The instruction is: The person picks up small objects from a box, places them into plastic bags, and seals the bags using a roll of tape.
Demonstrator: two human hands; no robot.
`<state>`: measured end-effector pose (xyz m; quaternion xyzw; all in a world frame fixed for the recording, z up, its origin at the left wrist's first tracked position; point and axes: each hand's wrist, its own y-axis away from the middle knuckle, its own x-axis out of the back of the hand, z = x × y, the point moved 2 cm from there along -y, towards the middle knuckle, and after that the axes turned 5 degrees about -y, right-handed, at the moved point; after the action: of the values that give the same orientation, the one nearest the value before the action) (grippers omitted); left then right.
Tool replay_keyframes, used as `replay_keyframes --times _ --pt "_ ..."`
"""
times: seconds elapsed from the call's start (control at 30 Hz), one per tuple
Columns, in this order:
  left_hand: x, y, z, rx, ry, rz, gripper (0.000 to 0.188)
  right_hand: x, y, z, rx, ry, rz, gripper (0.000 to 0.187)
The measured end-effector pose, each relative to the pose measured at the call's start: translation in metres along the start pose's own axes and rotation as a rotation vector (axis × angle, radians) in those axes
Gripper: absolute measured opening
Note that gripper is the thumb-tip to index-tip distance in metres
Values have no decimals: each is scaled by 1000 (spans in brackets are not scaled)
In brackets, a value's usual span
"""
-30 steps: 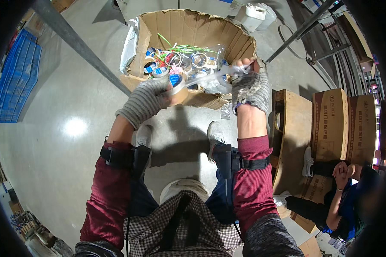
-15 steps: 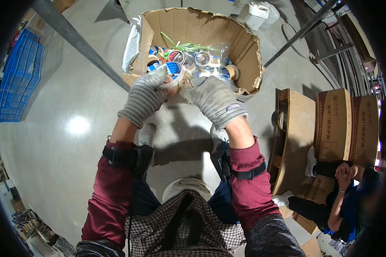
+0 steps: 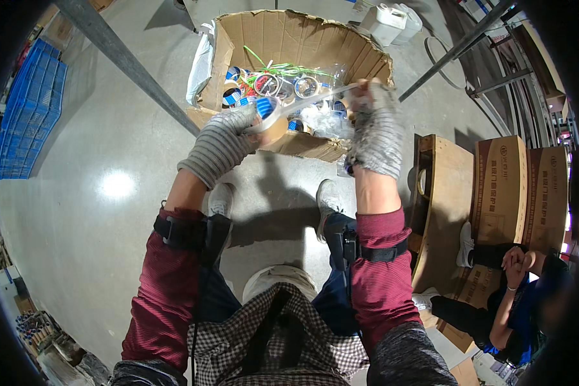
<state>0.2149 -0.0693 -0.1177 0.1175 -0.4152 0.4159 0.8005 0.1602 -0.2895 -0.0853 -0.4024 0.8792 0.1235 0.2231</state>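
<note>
My left hand (image 3: 222, 138), in a grey knit glove, grips a roll of clear tape (image 3: 275, 126) with a blue printed core over the near edge of a large cardboard box (image 3: 302, 32). A translucent strip of tape (image 3: 321, 96) stretches from the roll up to my right hand (image 3: 376, 125), whose fingertips pinch its end; that glove is smeared by motion. Inside the box lie more tape rolls (image 3: 306, 86), green straps (image 3: 283, 69) and crumpled clear plastic (image 3: 328, 121).
Metal poles (image 3: 128, 67) slant past both sides of the box. White jugs (image 3: 386, 24) stand behind it, blue crates (image 3: 32, 112) at left. On the right are a wooden pallet (image 3: 444, 206) and brown cartons (image 3: 498, 186), with a seated person (image 3: 514, 302) beside them.
My right hand has moved right and up, away from the roll, drawing out a strip of tape. The left hand with the roll has stayed nearly in place.
</note>
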Motion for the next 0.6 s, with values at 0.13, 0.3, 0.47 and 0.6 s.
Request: replay_keyframes --times 0.13,0.3,0.47,0.6 --pt "-5 3 -2 136 131 -42 26 12 -3 -11 -27 -352 138 17" --pt "-4 -1 4 127 64 -70 24 14 -3 -11 -203 -296 -11 23" --pt "2 -3 9 -31 -55 84 22 -17 19 1 42 867 -258 25" --pt "10 3 8 -40 37 128 20 -35 36 3 -233 1184 -554 49"
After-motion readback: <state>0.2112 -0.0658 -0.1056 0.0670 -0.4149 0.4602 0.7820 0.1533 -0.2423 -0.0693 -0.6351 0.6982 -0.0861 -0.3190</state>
